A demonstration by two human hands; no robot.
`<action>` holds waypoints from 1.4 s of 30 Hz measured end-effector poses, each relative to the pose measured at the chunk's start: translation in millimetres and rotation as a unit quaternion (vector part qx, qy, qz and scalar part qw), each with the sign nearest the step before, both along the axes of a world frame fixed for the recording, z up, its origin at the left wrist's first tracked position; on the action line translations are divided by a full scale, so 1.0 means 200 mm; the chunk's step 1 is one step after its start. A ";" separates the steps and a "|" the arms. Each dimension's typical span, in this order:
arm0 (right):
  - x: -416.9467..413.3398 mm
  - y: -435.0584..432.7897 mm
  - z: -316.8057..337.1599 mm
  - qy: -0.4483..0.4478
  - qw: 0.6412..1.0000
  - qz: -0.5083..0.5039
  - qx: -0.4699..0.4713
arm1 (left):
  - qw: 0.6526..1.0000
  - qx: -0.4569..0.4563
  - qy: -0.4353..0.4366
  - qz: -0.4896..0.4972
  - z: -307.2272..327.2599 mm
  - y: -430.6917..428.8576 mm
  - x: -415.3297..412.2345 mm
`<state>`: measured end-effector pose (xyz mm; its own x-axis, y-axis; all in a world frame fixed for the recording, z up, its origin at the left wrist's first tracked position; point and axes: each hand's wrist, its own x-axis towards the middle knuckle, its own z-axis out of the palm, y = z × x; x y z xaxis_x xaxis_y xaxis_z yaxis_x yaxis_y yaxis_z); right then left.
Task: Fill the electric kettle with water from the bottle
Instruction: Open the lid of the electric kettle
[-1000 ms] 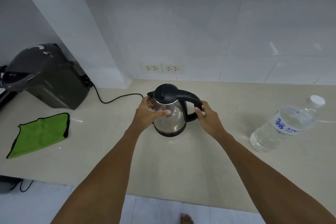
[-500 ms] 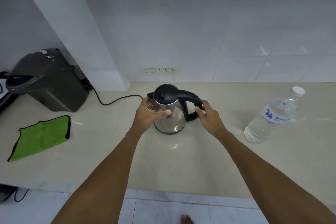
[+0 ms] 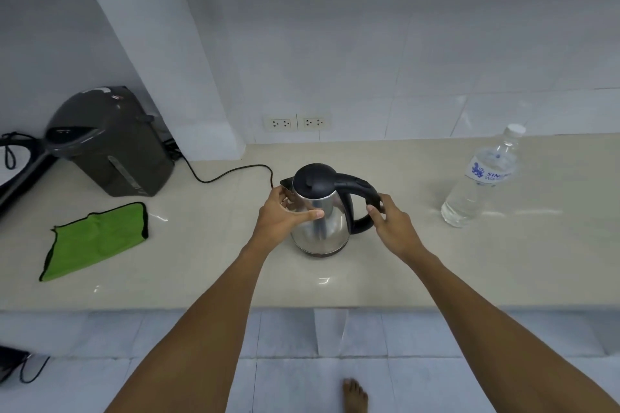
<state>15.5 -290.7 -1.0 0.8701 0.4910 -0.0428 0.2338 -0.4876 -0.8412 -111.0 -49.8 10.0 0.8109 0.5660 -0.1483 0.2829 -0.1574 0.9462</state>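
Observation:
A steel electric kettle with a black lid and black handle stands upright on the beige counter, lid closed. My left hand wraps the kettle's steel body on its left side, thumb across the front. My right hand grips the black handle at its outer bend. A clear water bottle with a white cap and blue label stands upright at the right, well apart from both hands.
A dark thermo pot sits at the back left, its black cord trailing toward the kettle. A green cloth lies at the left. Two wall sockets sit behind the kettle. My bare foot shows below the counter edge.
The camera view has tilted, so the bottle and kettle appear further in. Both hands keep the same hold on the kettle, which stays on the counter.

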 end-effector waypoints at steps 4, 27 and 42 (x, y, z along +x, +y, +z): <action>-0.11 -0.05 -0.03 0.003 1.000 -0.004 -0.004 | 1.000 -0.002 0.005 -0.005 -0.02 -0.05 -0.12; -0.07 -0.07 -0.12 0.063 0.997 -0.011 -0.047 | 0.999 0.028 0.016 0.035 -0.15 -0.23 -0.09; -0.23 0.48 0.30 -0.312 0.916 0.080 -0.239 | 0.999 0.009 0.022 -0.024 -0.21 -0.17 -0.05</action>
<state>-30.3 -194.7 58.1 0.7172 0.6691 0.1947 0.6967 -0.6830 -0.2195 -120.6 -82.8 -31.8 0.8300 0.5299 -0.1743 0.3152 -0.1876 0.9303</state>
